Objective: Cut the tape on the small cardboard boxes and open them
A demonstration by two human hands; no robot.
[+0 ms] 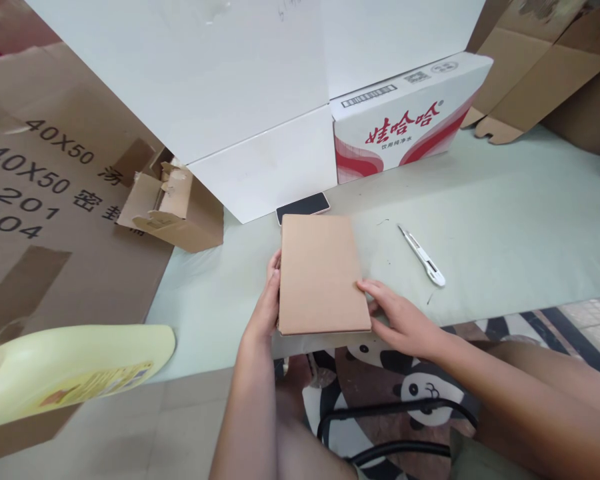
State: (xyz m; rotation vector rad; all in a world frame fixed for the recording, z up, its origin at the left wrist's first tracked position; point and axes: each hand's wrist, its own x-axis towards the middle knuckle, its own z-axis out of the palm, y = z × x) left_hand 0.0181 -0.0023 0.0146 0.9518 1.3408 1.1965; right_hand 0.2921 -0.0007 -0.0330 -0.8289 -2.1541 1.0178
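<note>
Nearest are the person's bare forearms (253, 413), extended toward the pale green surface (505, 220). A large white carton (260, 100) stands behind; beside it, upright, a red-lettered box (405, 127). The small brown box (323, 273) sits between both hands, held by its sides: left hand (267, 303) grip half curled along the left side, right hand (400, 327) grip loosely bent, fingertips at the right edge. Phone (304, 207): just beyond the brown box. Utility knife (423, 257): right of it, untouched.
</note>
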